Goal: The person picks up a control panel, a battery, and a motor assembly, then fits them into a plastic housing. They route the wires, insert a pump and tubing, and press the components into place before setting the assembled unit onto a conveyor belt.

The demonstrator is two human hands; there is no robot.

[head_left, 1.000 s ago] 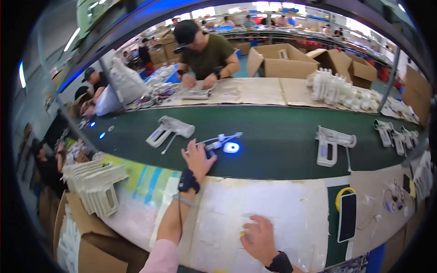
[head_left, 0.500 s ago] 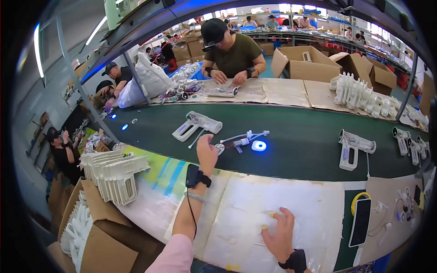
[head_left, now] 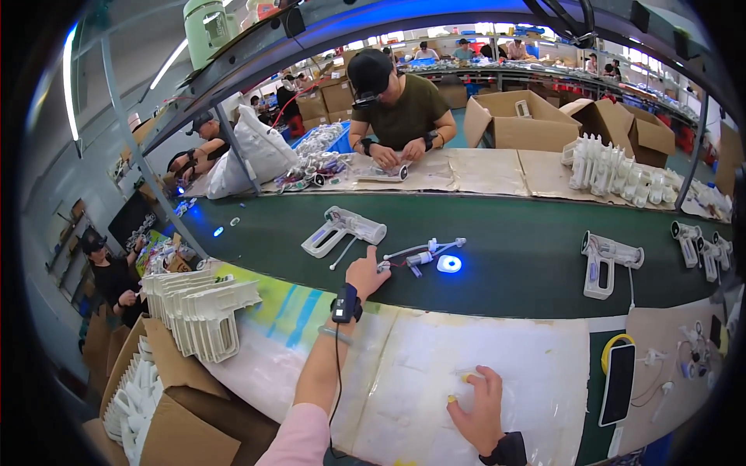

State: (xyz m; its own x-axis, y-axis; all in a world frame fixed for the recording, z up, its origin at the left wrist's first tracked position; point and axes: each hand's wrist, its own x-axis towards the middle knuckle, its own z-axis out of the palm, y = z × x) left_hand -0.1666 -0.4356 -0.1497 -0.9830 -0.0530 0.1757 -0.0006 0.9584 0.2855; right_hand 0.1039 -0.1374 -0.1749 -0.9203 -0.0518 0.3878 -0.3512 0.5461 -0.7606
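White wired part [head_left: 423, 255] now pinched by left hand [head_left: 365, 273]; right hand [head_left: 475, 404] stays flat, open

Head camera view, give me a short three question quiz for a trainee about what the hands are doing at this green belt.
1. True or false: the left hand reaches onto the green belt toward the small wired assembly.
2. Where does the right hand rest? A) on the belt B) on the white work mat C) on the phone
3. What colour is the glowing round light beside the wired assembly?

Key: 1 true; 2 B; 3 blue.
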